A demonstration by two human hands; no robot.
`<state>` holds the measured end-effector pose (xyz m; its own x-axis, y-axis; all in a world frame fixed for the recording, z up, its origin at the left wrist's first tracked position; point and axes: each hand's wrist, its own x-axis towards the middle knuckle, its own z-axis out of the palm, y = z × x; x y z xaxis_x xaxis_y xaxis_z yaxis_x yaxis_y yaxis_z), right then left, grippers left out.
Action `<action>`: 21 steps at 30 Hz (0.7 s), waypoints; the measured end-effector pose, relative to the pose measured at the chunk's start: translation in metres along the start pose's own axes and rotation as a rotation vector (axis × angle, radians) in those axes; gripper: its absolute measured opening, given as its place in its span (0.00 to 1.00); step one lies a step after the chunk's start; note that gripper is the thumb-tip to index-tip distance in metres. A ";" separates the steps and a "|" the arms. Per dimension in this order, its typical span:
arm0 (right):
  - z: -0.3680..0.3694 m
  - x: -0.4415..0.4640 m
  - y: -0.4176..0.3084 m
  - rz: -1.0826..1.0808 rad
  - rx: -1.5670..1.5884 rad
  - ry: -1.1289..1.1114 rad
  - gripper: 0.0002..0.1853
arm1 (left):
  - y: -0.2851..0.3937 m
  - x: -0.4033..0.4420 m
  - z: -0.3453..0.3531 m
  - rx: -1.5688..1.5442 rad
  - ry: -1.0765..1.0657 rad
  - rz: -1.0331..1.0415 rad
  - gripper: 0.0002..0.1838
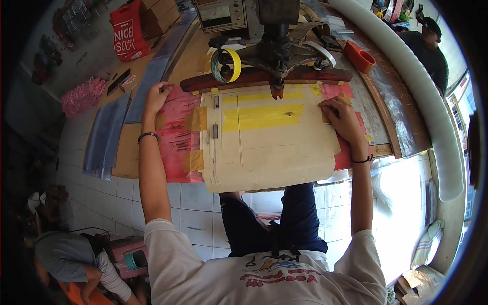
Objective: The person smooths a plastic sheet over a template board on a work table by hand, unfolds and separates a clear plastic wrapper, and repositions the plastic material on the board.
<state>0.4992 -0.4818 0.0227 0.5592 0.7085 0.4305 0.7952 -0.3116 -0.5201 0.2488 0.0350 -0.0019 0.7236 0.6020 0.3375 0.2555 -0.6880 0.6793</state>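
Note:
A cream sheet [269, 152] with yellow tape strips [262, 117] lies on red material [178, 137] under a machine head [277, 51]. Below that head runs a long dark red bar [264, 76] across the sheet's far edge. My left hand [160, 94] rests at the red material's far left corner, fingers curled together; whatever they pinch is too small to tell. At the sheet's right edge is my right hand [340, 117], its fingers bent and pressed together, with their grip unclear. Two small grey pieces [215, 131] sit near the sheet's left side.
Blue plastic strips [107, 132] lie to the left. Tape rolls [233, 66] hang on the machine. A red container [359, 57] stands at the right, near a long white roll [406, 71]. One person [429, 51] is at the back right, another [66, 259] at the lower left.

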 end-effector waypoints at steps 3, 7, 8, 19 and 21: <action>0.000 0.000 -0.001 0.005 -0.002 0.000 0.08 | 0.003 -0.001 -0.001 0.001 -0.007 -0.021 0.10; 0.001 0.000 -0.002 0.005 -0.008 -0.005 0.08 | 0.006 -0.002 -0.001 0.015 0.002 -0.010 0.10; 0.001 0.000 -0.002 0.005 -0.010 -0.007 0.08 | 0.005 -0.003 -0.001 0.013 0.000 -0.013 0.10; -0.001 -0.001 -0.001 0.021 0.004 -0.010 0.08 | 0.007 -0.003 -0.001 0.000 -0.023 -0.035 0.10; 0.000 0.000 0.000 0.014 0.005 -0.003 0.08 | 0.006 -0.002 -0.001 0.005 -0.019 -0.024 0.10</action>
<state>0.4991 -0.4822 0.0226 0.5693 0.7059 0.4214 0.7863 -0.3179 -0.5297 0.2484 0.0306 0.0020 0.7295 0.6104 0.3087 0.2761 -0.6757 0.6835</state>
